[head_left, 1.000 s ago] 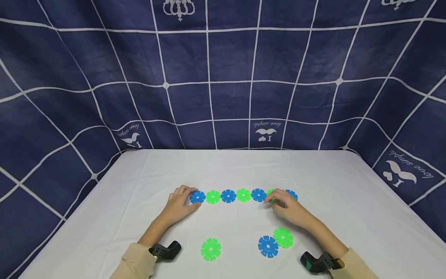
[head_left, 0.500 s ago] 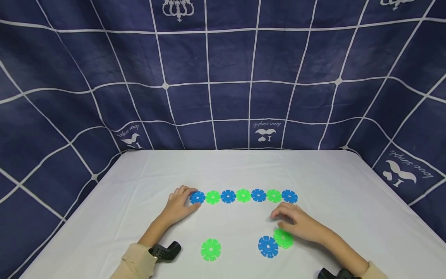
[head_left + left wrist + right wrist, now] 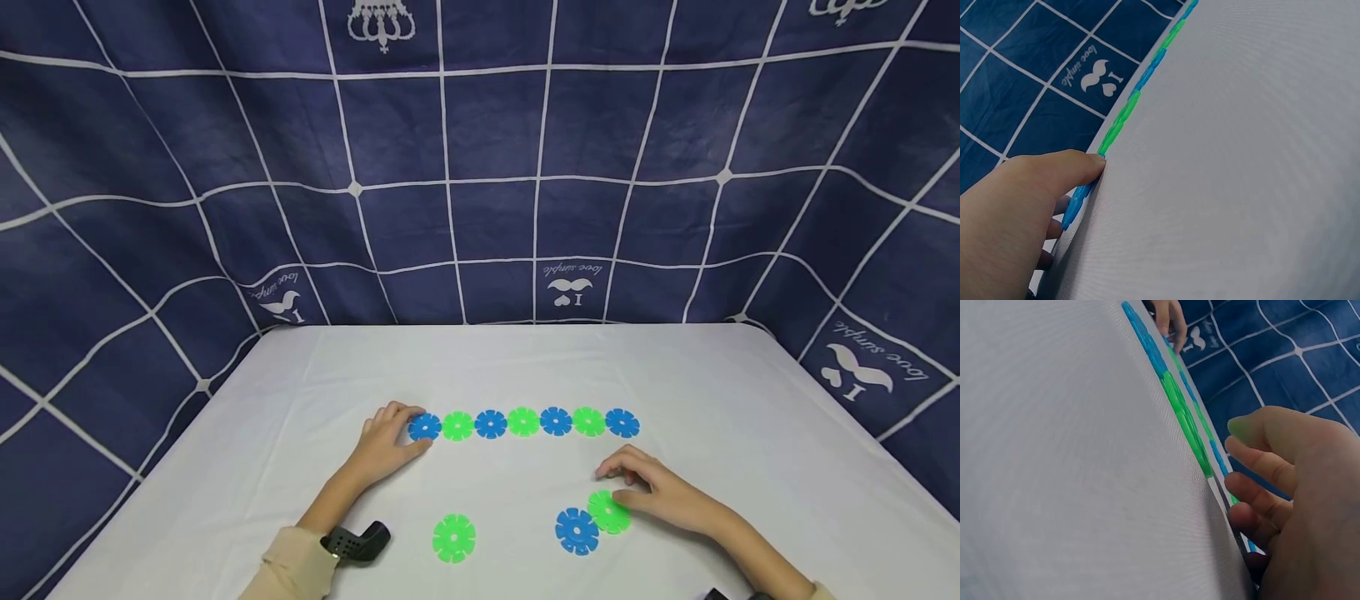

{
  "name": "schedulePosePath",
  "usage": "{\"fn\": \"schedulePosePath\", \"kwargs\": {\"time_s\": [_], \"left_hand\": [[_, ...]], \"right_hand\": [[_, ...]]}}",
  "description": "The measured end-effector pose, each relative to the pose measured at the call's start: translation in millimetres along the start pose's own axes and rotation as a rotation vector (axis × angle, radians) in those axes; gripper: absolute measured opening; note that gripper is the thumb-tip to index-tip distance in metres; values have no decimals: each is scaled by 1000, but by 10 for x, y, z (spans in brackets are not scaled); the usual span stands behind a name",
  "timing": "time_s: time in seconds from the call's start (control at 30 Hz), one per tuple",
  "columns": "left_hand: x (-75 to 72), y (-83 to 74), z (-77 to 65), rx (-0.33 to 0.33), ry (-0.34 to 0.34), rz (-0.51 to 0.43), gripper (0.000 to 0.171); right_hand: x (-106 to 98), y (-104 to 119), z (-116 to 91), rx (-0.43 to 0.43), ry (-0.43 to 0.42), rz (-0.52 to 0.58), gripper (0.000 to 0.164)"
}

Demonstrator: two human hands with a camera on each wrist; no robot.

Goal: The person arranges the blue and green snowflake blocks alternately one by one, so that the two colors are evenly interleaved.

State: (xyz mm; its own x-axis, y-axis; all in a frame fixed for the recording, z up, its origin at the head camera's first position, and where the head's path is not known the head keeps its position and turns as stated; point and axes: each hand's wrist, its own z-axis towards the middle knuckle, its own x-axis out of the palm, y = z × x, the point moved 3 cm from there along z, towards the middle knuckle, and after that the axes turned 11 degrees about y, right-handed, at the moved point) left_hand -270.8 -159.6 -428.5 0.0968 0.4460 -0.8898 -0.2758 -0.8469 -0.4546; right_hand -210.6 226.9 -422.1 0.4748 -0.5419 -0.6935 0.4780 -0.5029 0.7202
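A straight row of notched, flower-shaped building discs, alternating blue and green, lies across the white table. At its left end, my left hand (image 3: pixel 377 448) holds a blue disc (image 3: pixel 425 427) between thumb and fingers; in the left wrist view the thumb (image 3: pixel 1082 167) is at the disc's near edge. My right hand (image 3: pixel 663 493) hovers with fingers loosely bent beside a loose green disc (image 3: pixel 607 513). Its thumb tip overlaps that disc in the head view. The right wrist view shows a gap between thumb (image 3: pixel 1254 430) and fingers, with nothing held.
Touching the loose green disc is a blue one (image 3: pixel 577 533). Another green disc (image 3: pixel 453 538) lies alone at the front, left of these. The row ends at the right with a blue disc (image 3: pixel 622 423). A dark blue checked curtain (image 3: pixel 495 217) hangs behind the white table (image 3: pixel 360 358).
My right hand has left the right part of the row and come back toward the person, down to the loose green disc. My left hand has stayed at the row's left end.
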Motion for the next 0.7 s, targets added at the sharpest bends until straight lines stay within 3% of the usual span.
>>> {"fn": "schedulePosePath", "kwargs": {"time_s": [0.37,0.57,0.7], "left_hand": [[-9,-15,-8,13,-6,12,52],[-30,-14,9,19,-10,9,52],[-26,-22,-7,14,0,0,52]], "right_hand": [[-27,20,-26,53,97,-72,22],[-46,23,-31,155,163,-55,31],[-36,25,-42,166,177,-69,34]]}}
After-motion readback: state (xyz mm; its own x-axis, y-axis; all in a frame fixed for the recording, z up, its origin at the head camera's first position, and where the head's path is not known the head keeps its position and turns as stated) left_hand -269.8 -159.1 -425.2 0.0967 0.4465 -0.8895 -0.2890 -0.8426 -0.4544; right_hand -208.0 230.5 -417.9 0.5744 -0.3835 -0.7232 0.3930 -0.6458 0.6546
